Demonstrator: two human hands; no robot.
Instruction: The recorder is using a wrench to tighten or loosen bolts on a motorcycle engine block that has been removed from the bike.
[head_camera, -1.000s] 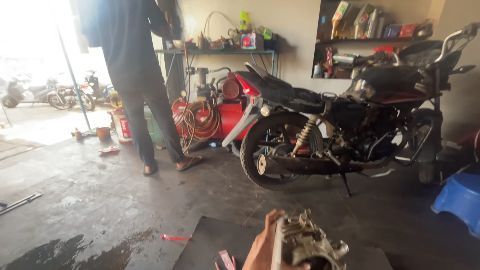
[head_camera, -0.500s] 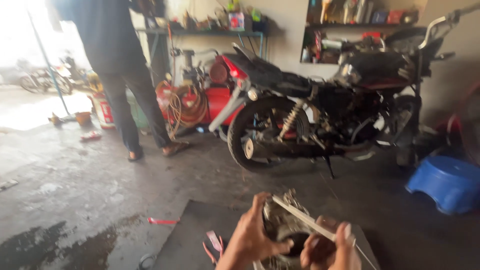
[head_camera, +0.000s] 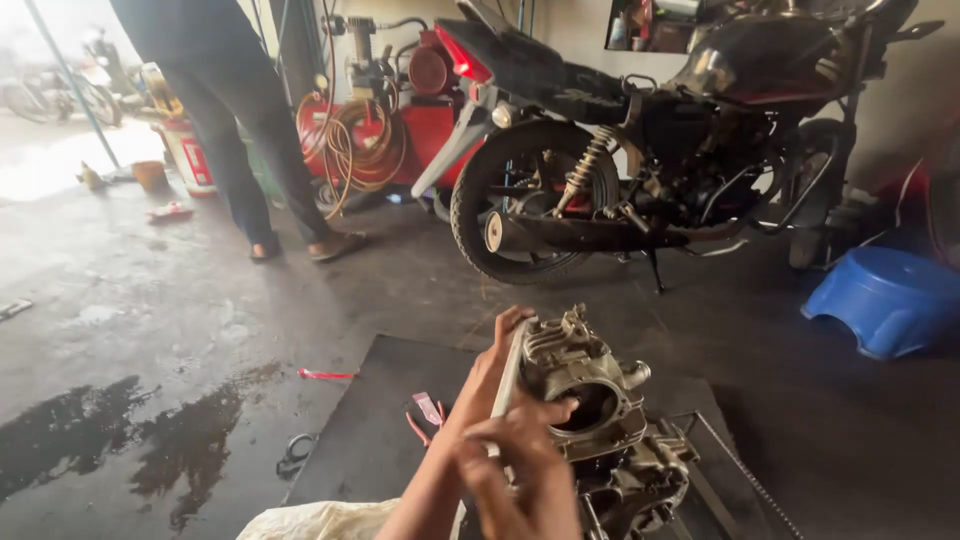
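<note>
Fingers (head_camera: 508, 330) of the left hand (head_camera: 487, 385) curl over the upper left edge of a grey metal engine cylinder head (head_camera: 582, 385), low in the middle of the frame, clamped on its flat side. Just below, the right hand (head_camera: 525, 465) closes on the same casting, thumb pressed at the rim of its round bore and the other fingers wrapped under the near side. The cylinder head sits tilted on top of a dirty engine block (head_camera: 635, 480), which rests at the bottom of the frame on a dark rubber mat (head_camera: 370, 440).

On the mat to the left of the hands lies a pair of pink-handled pliers (head_camera: 425, 412), and a small red tool (head_camera: 325, 374) lies on the concrete just off the mat's upper left corner. Dark wet patches (head_camera: 120, 440) spread over the floor at lower left.

Across the upper middle and right stands a black motorcycle (head_camera: 640, 140), rear wheel toward the centre. A blue plastic stool (head_camera: 885, 300) sits at the right edge. In the upper left a person (head_camera: 235, 110) in dark trousers stands beside a red air compressor (head_camera: 400, 110) with coiled hose.
</note>
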